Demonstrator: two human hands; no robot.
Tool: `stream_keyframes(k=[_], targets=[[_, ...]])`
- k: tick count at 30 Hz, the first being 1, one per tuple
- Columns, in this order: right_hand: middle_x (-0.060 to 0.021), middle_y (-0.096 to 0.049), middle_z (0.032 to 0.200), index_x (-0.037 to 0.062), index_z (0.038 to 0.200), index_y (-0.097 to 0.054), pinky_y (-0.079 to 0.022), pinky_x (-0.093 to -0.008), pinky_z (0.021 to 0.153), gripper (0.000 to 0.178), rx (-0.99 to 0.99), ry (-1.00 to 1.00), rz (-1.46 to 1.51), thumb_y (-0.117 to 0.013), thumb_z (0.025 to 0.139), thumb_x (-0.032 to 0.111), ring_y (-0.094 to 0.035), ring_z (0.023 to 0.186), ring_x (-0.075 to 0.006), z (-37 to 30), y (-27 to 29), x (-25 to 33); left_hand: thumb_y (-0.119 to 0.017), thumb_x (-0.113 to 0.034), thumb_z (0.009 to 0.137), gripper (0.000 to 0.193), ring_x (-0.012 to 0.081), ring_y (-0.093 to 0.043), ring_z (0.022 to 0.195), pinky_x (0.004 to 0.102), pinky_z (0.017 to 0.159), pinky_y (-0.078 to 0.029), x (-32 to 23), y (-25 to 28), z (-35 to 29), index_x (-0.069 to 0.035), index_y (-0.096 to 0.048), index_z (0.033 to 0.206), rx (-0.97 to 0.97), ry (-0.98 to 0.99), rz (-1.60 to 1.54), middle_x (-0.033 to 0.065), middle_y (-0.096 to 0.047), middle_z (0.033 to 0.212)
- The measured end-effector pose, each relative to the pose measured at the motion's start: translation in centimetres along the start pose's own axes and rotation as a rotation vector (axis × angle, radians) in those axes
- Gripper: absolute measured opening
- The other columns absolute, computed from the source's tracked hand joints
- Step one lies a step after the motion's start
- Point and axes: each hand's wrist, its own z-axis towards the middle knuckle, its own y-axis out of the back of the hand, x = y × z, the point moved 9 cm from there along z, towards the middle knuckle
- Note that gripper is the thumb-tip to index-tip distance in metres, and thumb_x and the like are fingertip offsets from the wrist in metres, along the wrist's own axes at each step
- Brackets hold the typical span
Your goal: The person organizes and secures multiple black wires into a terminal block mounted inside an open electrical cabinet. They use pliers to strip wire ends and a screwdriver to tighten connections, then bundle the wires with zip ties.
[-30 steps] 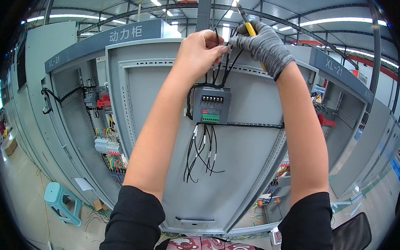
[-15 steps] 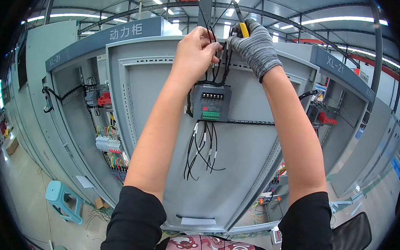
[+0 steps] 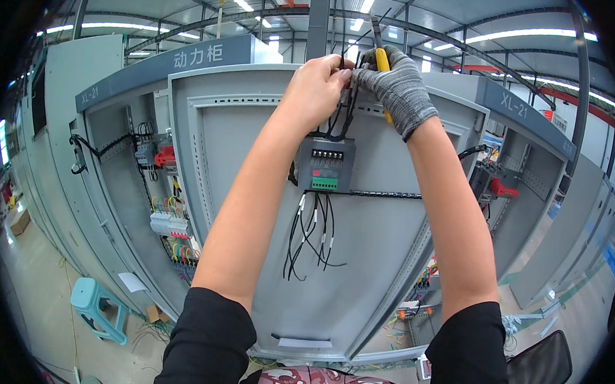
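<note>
My bare left hand [image 3: 315, 94] is raised to the top edge of the cabinet door, thumb and fingers pinched on the upper black wires [image 3: 341, 119]. Beside it, my right hand [image 3: 402, 93], in a grey knit glove, grips a hand tool with a yellow handle [image 3: 382, 61] and a dark, narrow upper part; its exact kind is unclear. The gloved fingertips are close to the same wires and partly hide them. Below, the wires run down to a dark grey module [image 3: 330, 167] with a black terminal row and a green connector. Several loose black wires [image 3: 311, 237] with white sleeves hang under it.
The grey door panel [image 3: 380, 265] stands in front of me. Open cabinets with red switches [image 3: 165, 157] and breakers [image 3: 169, 224] flank it. A light-blue stool [image 3: 99, 310] is on the floor at left; a black mesh chair back [image 3: 540, 371] is at lower right.
Both hands have shifted slightly right and down in the picture, along with the scene. The tool in my right hand has turned more upright, showing more of its yellow handle.
</note>
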Motion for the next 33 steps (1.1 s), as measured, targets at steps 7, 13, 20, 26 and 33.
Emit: stream_keyframes(k=[7,13,20,26,33], targets=[[-0.0061,-0.064,0.078,0.0021,0.098,-0.061,-0.053,-0.0249,0.056,0.027,0.015,-0.105,0.238,-0.074,0.075,0.011,-0.061,0.065,-0.0116,-1.4,-0.4,0.5,-0.055,-0.012,0.093,0.02,0.0068,-0.056,0.072,0.0227,0.062,-0.045,0.9,0.1,-0.2,0.0,-0.063,0.106,0.003,0.101,-0.203,0.0032,-0.064,0.082],[-0.0077,-0.066,0.078,0.0,0.099,-0.064,-0.054,-0.0255,0.057,0.027,0.058,-0.118,0.125,-0.073,0.076,0.012,-0.063,0.065,-0.0124,-0.7,-0.7,0.6,-0.057,-0.008,0.091,0.016,0.0083,-0.061,0.068,0.0215,0.06,-0.046,0.8,0.2,-0.1,0.0,-0.063,0.104,-0.111,0.115,-0.354,0.003,-0.065,0.08],[-0.0078,-0.067,0.075,-0.0009,0.097,-0.065,-0.052,-0.0263,0.055,0.023,0.135,-0.137,0.024,-0.07,0.08,0.014,-0.065,0.063,-0.0131,0.0,-1.3,1.3,-0.06,-0.005,0.087,0.014,0.0089,-0.061,0.066,0.0223,0.06,-0.046,1.2,0.3,-0.1,0.001,-0.065,0.099,-0.096,0.05,-0.358,0.0043,-0.067,0.081],[-0.0075,-0.067,0.075,0.0011,0.094,-0.067,-0.05,-0.0252,0.053,0.02,0.212,-0.119,-0.024,-0.07,0.082,0.017,-0.064,0.061,-0.0123,0.7,-1.4,2.3,-0.062,-0.007,0.086,0.012,0.0078,-0.058,0.063,0.0222,0.059,-0.043,1.6,0.3,0.5,0.0,-0.066,0.095,-0.074,0.074,-0.377,0.002,-0.066,0.079],[-0.0076,-0.066,0.073,0.0001,0.098,-0.067,-0.053,-0.0256,0.056,0.024,0.184,-0.046,-0.071,-0.071,0.082,0.018,-0.063,0.062,-0.0129,1.1,-1.4,3.1,-0.061,-0.011,0.088,0.012,0.0053,-0.058,0.063,0.0207,0.056,-0.038,2.0,0.8,0.3,-0.004,-0.067,0.096,-0.095,0.133,-0.365,-0.0016,-0.065,0.075]])
